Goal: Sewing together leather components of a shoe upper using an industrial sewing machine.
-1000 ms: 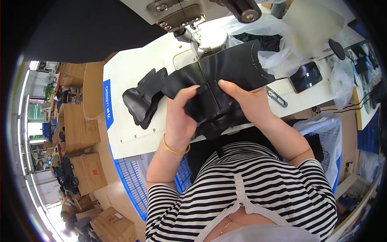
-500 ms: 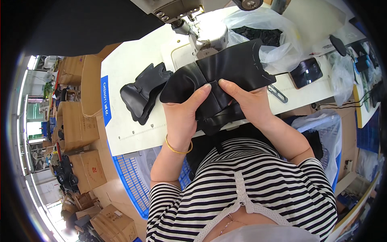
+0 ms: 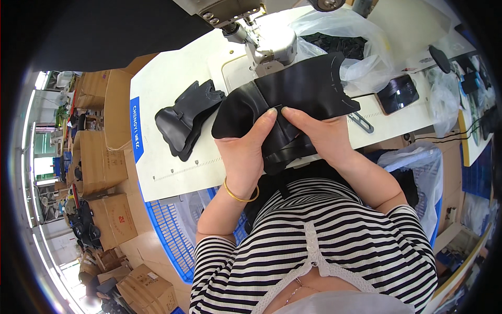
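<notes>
A person in a black-and-white striped top [image 3: 314,220] holds a glossy black panel [image 3: 303,86] with two bare hands at a white table [image 3: 157,162], the panel spread directly in front of a sewing machine [image 3: 272,47]. The left hand [image 3: 241,157] is partly closed on the near left part of the panel, its thumb pressed on top beside a seam and its fingers hidden beneath. The right hand [image 3: 329,138] has a matching hold from the other side, thumb flat on the black surface — the two thumb tips sit near each other, just apart, close to the seam. How tightly the hidden fingers are curled cannot be told. A gold bangle [image 3: 238,194] circles the left wrist. To the left of the panel, a small stack of black pieces [image 3: 180,123] lies on the table; to the right, a slotted metal tool [image 3: 362,123] shows just beside the panel's edge, with a dark-screened phone [image 3: 397,95] farther right. Behind the panel stands a clear plastic bag [image 3: 361,73] with black material [image 3: 337,44] inside — and below the table's left edge is a blue basket [image 3: 170,230]
</notes>
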{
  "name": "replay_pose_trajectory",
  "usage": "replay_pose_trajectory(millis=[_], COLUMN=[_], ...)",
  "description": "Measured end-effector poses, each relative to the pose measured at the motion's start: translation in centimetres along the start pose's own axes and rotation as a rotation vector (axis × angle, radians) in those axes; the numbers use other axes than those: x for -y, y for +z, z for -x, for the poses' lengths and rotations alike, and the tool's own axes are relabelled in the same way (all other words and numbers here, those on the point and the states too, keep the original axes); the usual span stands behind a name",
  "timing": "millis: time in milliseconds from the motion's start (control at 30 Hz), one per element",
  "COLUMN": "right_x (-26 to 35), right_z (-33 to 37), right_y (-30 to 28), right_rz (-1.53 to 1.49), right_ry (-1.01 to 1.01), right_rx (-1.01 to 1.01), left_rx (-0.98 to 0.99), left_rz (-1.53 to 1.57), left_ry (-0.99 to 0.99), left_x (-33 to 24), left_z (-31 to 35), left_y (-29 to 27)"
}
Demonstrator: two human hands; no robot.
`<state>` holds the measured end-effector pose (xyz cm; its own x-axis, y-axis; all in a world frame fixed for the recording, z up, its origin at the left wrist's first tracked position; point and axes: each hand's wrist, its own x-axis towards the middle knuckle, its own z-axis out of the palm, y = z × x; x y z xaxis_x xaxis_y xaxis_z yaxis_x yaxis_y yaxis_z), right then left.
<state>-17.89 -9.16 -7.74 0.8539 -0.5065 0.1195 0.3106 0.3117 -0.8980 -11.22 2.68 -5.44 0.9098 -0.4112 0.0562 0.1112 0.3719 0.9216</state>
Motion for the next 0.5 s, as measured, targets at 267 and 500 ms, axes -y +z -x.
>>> replay_pose_trajectory(millis=[267, 500], right_x=[0.62, 0.80], right_z=[0.00, 0.09], right_y=[0.07, 0.06], right_rz=[0.016, 0.024], right_ry=[0.029, 0.004], right_rx=[0.005, 0.005], left_rx=[-0.034, 0.027], left_rz=[0.206, 0.069], left_ry=[-0.128, -0.087], left_x=[-0.09, -0.35], left_z=[-0.06, -0.18], left_y=[-0.56, -0.32])
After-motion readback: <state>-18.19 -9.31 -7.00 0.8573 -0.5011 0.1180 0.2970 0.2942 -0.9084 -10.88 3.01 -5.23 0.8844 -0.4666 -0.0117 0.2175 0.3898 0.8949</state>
